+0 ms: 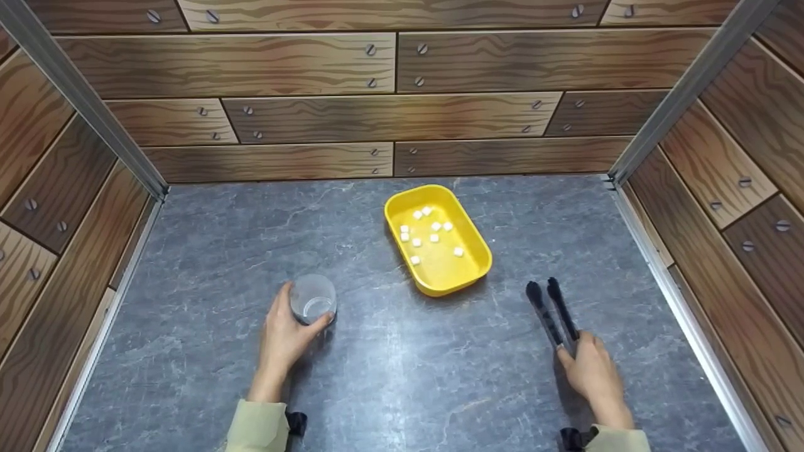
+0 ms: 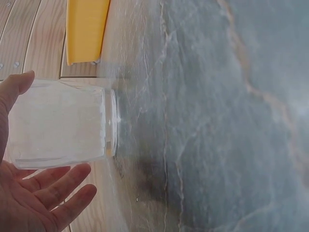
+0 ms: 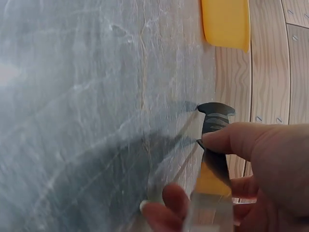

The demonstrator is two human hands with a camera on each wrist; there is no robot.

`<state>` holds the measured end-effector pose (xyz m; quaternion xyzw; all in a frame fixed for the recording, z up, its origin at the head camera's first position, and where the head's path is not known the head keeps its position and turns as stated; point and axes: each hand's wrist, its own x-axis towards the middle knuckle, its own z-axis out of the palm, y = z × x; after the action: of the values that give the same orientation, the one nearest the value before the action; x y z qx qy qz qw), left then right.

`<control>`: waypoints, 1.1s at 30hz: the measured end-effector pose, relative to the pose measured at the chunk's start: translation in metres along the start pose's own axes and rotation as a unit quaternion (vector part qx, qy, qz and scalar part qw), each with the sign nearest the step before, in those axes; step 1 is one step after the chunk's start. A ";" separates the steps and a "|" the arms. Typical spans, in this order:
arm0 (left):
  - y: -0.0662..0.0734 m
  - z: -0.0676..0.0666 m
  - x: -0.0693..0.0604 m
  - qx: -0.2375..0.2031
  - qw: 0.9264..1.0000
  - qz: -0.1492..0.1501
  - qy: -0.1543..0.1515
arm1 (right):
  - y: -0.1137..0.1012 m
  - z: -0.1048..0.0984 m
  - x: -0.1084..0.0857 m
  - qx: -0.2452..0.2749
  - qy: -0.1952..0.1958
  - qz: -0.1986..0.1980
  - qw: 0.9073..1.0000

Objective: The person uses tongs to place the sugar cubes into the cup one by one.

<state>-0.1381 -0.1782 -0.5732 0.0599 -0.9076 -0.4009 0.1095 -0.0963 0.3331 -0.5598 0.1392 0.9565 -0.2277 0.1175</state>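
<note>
While the left hand (image 1: pixel 284 336) grips a cup (image 1: pixel 313 295), the right (image 1: pixel 593 371) clasps tongs (image 1: pixel 541 306)—partly hidden.

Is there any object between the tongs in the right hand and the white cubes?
Only the right wall of the yellow tray stands between the tongs and the white cubes; nothing else visible does.

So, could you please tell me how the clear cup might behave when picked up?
The clear cup would probably keep its shape, since its walls look straight and rigid. It is likely light, as no contents show. Its smooth, shiny sides might prove slippery.
</note>
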 end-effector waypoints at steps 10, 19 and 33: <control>-0.001 0.001 -0.001 0.002 1.000 0.008 0.011 | 0.001 -0.002 -0.001 0.025 0.054 -0.006 0.998; -0.001 0.001 0.000 0.008 1.000 0.004 0.010 | 0.000 -0.002 -0.001 0.029 0.101 -0.041 0.994; 0.001 -0.001 -0.001 0.013 1.000 -0.019 -0.011 | -0.006 -0.011 0.000 0.005 0.132 -0.049 0.990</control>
<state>-0.1367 -0.1786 -0.5721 0.0738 -0.9126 -0.3916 0.0914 -0.0996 0.3329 -0.5480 0.1212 0.9682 -0.2177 -0.0221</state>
